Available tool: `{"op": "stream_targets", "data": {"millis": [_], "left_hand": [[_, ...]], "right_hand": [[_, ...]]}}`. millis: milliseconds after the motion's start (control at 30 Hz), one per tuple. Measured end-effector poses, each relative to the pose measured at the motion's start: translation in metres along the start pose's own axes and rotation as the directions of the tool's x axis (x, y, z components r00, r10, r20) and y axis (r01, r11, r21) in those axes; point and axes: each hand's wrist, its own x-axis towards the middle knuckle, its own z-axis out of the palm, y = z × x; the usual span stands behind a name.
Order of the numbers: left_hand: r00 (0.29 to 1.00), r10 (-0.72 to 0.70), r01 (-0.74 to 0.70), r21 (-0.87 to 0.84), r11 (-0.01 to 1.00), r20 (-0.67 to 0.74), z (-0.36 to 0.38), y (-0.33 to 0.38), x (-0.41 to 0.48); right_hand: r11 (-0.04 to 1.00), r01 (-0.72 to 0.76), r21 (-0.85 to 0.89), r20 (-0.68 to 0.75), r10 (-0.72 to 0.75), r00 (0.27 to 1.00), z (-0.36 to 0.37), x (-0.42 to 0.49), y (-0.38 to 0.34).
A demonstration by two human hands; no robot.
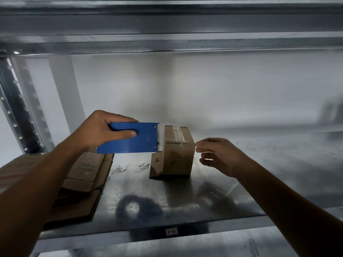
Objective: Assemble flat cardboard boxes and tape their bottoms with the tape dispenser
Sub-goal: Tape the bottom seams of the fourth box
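A small brown cardboard box stands upright on the metal shelf, with clear tape running across its top and an untucked flap sticking out at its lower left. My left hand grips the blue tape dispenser, whose toothed edge is against the box's upper left side. My right hand is just right of the box. Its fingers are loosely curled, and the thumb and forefinger tips touch the top right corner where the tape ends.
A stack of flat cardboard boxes lies on the shelf at the left, under my left forearm. A crumpled strip of clear tape lies near the shelf's front right. A metal shelf upright stands at the far left, with another shelf overhead.
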Motion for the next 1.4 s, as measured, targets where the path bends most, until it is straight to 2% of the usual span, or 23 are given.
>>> {"op": "stream_targets", "data": {"millis": [100,200,333,400,533,567,633,700,800,967,1067,1133,1233,1400], "left_hand": [[1.000,-0.005,0.005,0.001,1.000,-0.003,0.002,-0.001,0.000],[1.000,-0.019,0.018,-0.026,0.999,-0.004,0.003,-0.003,-0.001],[1.000,-0.019,0.019,-0.034,0.999,-0.002,0.006,-0.004,-0.002],[1.000,-0.020,0.020,-0.029,0.999,-0.006,0.008,-0.005,-0.002],[0.999,-0.033,0.034,0.012,0.999,-0.017,0.006,-0.006,-0.003],[0.999,-0.036,0.037,0.015,0.999,-0.020,0.006,-0.006,-0.003],[0.999,-0.032,0.032,0.013,0.999,-0.027,0.007,-0.009,-0.003],[0.999,-0.030,0.030,0.004,1.000,-0.035,0.010,-0.012,-0.003],[0.998,-0.037,0.038,0.019,0.999,-0.054,0.015,-0.013,-0.002],[0.997,-0.047,0.048,0.017,0.999,-0.069,0.020,-0.007,0.000],[0.997,-0.045,0.047,0.028,0.999,-0.069,0.019,-0.003,-0.001],[0.996,-0.044,0.048,0.062,0.997,-0.072,0.016,0.000,-0.002],[0.997,-0.056,0.063,0.146,0.987,-0.051,0.010,0.002,-0.006],[0.996,-0.073,0.083,0.260,0.962,-0.049,0.000,0.008,-0.013]], "right_hand": [[1.000,-0.010,-0.004,0.024,0.011,1.000,0.002,0.003,0.001],[0.997,0.047,-0.058,0.031,-0.046,0.998,0.004,0.005,0.002],[0.920,0.221,-0.324,-0.044,-0.248,0.968,0.007,0.009,0.002],[0.905,0.210,-0.369,-0.037,-0.240,0.970,0.007,0.011,0.001],[0.871,0.088,-0.483,-0.018,-0.110,0.994,0.001,0.012,0.008],[0.880,0.091,-0.465,-0.025,-0.116,0.993,-0.001,0.012,0.010],[0.862,0.174,-0.475,-0.052,-0.225,0.973,-0.006,0.014,0.012],[0.776,0.299,-0.555,-0.065,-0.399,0.915,-0.007,0.015,0.011],[0.628,0.523,-0.577,-0.014,-0.647,0.762,0.004,0.019,0.005],[0.352,0.658,-0.665,0.155,-0.797,0.583,0.041,0.022,-0.011],[0.201,0.664,-0.720,0.307,-0.766,0.565,0.052,0.030,-0.012],[0.120,0.663,-0.739,0.426,-0.679,0.598,0.050,0.039,-0.006],[0.077,0.662,-0.745,0.527,-0.540,0.656,0.046,0.050,0.005],[-0.086,0.690,-0.719,0.637,-0.478,0.604,0.045,0.058,0.004]]}}
